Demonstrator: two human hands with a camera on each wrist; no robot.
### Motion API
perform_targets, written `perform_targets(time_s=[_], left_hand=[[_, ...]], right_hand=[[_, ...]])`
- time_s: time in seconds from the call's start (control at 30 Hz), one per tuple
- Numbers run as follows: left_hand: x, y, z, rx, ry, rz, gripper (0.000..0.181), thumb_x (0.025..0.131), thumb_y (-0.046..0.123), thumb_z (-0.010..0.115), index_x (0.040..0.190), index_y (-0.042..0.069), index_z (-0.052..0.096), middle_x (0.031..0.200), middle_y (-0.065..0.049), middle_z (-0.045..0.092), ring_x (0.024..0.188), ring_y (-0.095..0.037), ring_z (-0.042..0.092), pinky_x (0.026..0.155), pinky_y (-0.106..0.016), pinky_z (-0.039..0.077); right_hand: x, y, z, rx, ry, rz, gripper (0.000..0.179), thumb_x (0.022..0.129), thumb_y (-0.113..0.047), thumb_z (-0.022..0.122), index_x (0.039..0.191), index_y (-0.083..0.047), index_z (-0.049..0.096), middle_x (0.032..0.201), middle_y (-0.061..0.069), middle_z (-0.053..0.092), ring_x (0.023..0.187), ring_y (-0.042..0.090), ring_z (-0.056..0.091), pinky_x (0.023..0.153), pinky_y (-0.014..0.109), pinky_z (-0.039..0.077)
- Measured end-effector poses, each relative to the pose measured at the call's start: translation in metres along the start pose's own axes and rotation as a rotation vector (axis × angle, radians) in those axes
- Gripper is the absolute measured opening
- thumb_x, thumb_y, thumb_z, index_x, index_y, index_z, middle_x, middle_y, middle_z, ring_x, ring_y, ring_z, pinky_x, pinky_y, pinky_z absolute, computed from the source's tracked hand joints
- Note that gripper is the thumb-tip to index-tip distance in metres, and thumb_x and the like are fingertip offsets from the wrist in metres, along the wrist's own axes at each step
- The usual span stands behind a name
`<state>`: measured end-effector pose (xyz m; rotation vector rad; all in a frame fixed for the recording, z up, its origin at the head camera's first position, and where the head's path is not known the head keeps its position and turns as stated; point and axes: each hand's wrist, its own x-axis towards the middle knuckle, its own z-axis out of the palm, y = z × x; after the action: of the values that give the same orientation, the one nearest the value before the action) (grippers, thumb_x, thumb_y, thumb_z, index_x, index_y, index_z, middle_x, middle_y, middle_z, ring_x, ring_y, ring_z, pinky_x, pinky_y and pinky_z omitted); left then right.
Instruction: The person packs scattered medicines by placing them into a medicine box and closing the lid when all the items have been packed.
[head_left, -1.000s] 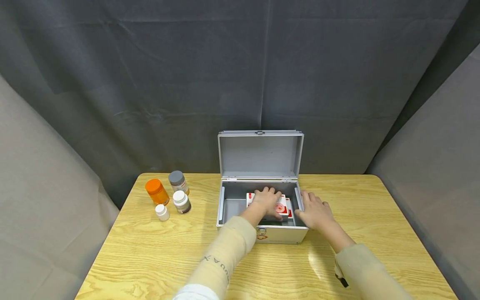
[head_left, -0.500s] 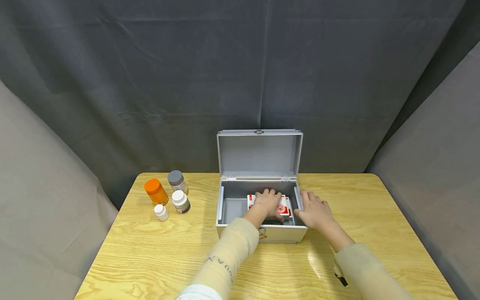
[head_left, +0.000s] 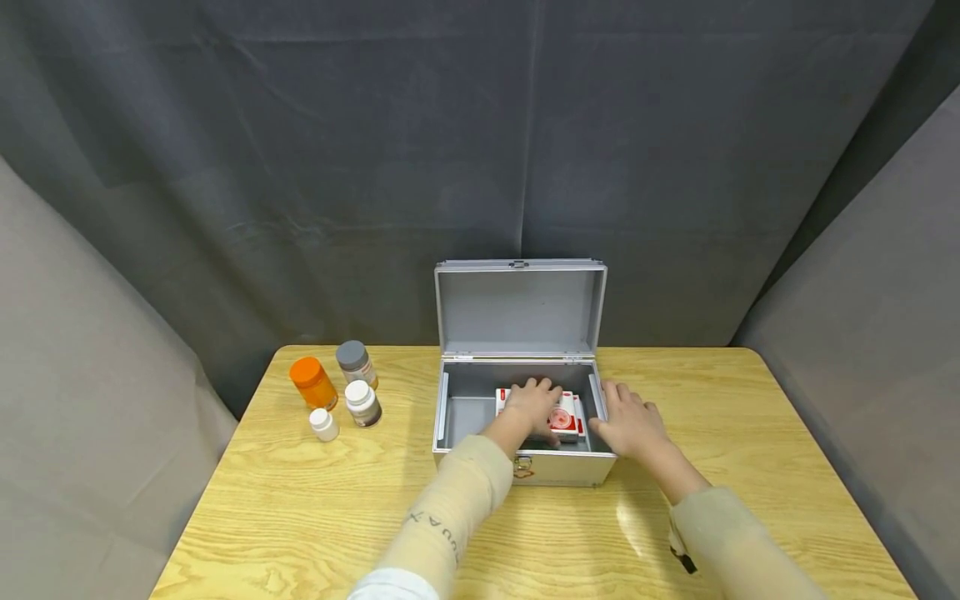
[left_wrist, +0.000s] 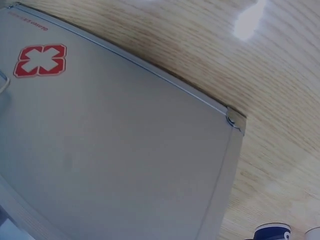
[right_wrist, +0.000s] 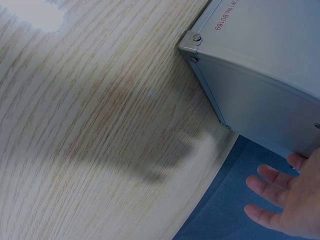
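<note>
A silver first-aid case (head_left: 558, 472) stands with its lid (head_left: 521, 312) raised. White-and-red medicine boxes (head_left: 560, 418) lie overlapping in its right half, partly covered by my left hand (head_left: 528, 408). That hand spans the upper box, fingers over the far edge and thumb at the near side. My right hand (head_left: 633, 425) rests at the case's right rim, thumb over the edge and fingers outside. In the right wrist view those fingers (right_wrist: 270, 190) hang spread beside the case wall (right_wrist: 255, 100). The left wrist view shows the case front (left_wrist: 125, 125) but not the left hand.
To the left on the wooden table (head_left: 285, 517) stand an orange bottle (head_left: 313, 383), a grey-capped bottle (head_left: 356, 363), a white-capped bottle (head_left: 363, 405) and a small white bottle (head_left: 324, 425). Dark cloth (head_left: 337, 167) hangs behind the table, with pale cloth at both sides.
The left thumb has shifted slightly lower, and the medicine box has edged a little to the right within the case. My right hand stays at the rim.
</note>
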<state>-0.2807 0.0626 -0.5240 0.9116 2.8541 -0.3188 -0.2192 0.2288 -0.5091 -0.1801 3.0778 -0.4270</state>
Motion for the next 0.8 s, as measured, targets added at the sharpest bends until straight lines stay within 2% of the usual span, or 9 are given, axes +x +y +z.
perform_targets(time_s=[0.27, 0.47, 0.63, 0.8], left_hand=[[-0.002, -0.014, 0.004, 0.004, -0.022, 0.089, 0.096, 0.062, 0.055, 0.075, 0.142, 0.025, 0.031, 0.137, 0.002, 0.038, 0.124, -0.017, 0.038, 0.091, -0.034, 0.041], [-0.003, -0.023, 0.005, 0.007, -0.015, 0.166, 0.089, 0.065, 0.050, 0.075, 0.140, 0.024, 0.035, 0.133, 0.002, 0.040, 0.120, -0.015, 0.040, 0.091, -0.032, 0.042], [-0.003, -0.024, 0.005, 0.016, 0.012, 0.218, 0.080, 0.069, 0.046, 0.074, 0.137, 0.023, 0.040, 0.130, 0.003, 0.041, 0.118, -0.014, 0.041, 0.090, -0.029, 0.043], [-0.001, -0.020, 0.007, 0.030, 0.030, 0.225, 0.077, 0.070, 0.047, 0.074, 0.136, 0.024, 0.042, 0.131, 0.003, 0.041, 0.118, -0.014, 0.041, 0.091, -0.028, 0.042]], right_hand=[[0.000, 0.001, 0.001, -0.003, -0.017, 0.010, 0.072, 0.084, -0.036, 0.051, 0.137, 0.004, 0.024, 0.131, 0.030, 0.036, 0.116, 0.049, 0.038, 0.089, 0.066, 0.029], [0.001, 0.001, 0.001, -0.003, -0.016, 0.011, 0.072, 0.084, -0.036, 0.051, 0.137, 0.004, 0.024, 0.131, 0.030, 0.036, 0.116, 0.049, 0.038, 0.088, 0.065, 0.030], [0.001, 0.002, 0.002, 0.002, -0.007, 0.005, 0.071, 0.083, -0.036, 0.051, 0.137, 0.004, 0.025, 0.130, 0.030, 0.037, 0.115, 0.048, 0.039, 0.088, 0.065, 0.031], [0.001, 0.003, 0.004, 0.005, -0.005, 0.005, 0.071, 0.083, -0.036, 0.051, 0.137, 0.003, 0.026, 0.129, 0.029, 0.038, 0.115, 0.048, 0.040, 0.087, 0.065, 0.031]])
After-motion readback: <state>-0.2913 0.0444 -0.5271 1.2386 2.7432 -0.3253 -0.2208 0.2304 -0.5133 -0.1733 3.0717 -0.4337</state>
